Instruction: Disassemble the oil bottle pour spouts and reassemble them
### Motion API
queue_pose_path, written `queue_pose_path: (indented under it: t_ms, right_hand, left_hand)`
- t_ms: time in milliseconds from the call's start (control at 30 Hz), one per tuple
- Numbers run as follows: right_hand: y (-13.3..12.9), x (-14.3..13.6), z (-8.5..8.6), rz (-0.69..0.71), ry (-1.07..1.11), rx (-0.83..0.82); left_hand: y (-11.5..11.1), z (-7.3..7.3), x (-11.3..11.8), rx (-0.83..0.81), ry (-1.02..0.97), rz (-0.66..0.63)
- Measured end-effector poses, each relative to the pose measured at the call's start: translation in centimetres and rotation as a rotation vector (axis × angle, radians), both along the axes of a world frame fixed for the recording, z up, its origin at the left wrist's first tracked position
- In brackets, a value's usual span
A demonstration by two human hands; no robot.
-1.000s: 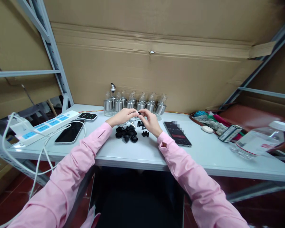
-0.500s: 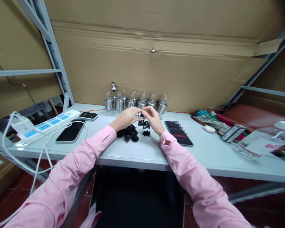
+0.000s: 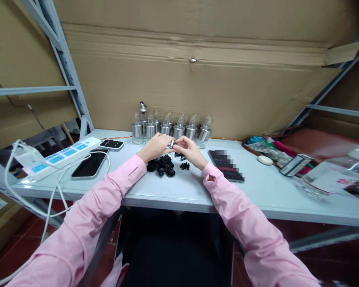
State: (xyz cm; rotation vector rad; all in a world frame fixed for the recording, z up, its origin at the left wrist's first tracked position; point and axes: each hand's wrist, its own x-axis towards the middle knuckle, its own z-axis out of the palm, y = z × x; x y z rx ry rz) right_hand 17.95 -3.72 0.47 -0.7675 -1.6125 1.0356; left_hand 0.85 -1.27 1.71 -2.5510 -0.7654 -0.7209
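Note:
My left hand (image 3: 155, 147) is closed, its fingers pinching a small silver metal piece (image 3: 172, 144). My right hand (image 3: 192, 151) meets it from the other side, thumb and fingertips pressed together at the piece; a dark bit shows there, too small to name. Below the hands lies a pile of black plastic stoppers (image 3: 162, 166). Right of the pile sits a cluster of small black parts (image 3: 184, 166), with more small black parts partly hidden under my right hand. Behind stand several glass bottles with silver metal sleeves (image 3: 179, 130), one topped by a silver and black pourer (image 3: 143, 107).
A white power strip (image 3: 64, 157) with cables, a phone (image 3: 89, 164) and a small black device (image 3: 111, 145) lie left. To the right are another phone (image 3: 226, 165), a white oval object (image 3: 265, 160), a small box (image 3: 296, 164) and a clear plastic bottle (image 3: 332, 175). Cardboard (image 3: 197, 87) stands behind.
Both hands have shifted slightly left and down, still together. The silver piece between them now appears tilted. Bottles, stoppers and phones stay as they were.

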Motion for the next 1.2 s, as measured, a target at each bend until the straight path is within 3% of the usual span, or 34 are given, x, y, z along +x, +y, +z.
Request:
queue_pose_path:
  t_ms: [200,567,900,1200]
  right_hand:
    - [-0.1,-0.1,0.2,0.018,0.013,0.010]
    - [0.0,-0.1,0.4,0.005,-0.071,0.106]
    - [-0.4,0.2,1.1,-0.113,-0.220,0.383]
    - [-2.1,-1.0,1.6,-0.352,-0.400,0.681]
  left_hand:
    - [0.8,-0.1,-0.2,0.021,0.021,0.020]
    - [-0.1,0.8,-0.7,-0.206,0.035,0.103]
    - [-0.1,1.7,-0.9,-0.379,-0.093,0.005]
    - [-0.6,2.6,-1.0,-0.519,-0.238,-0.064]
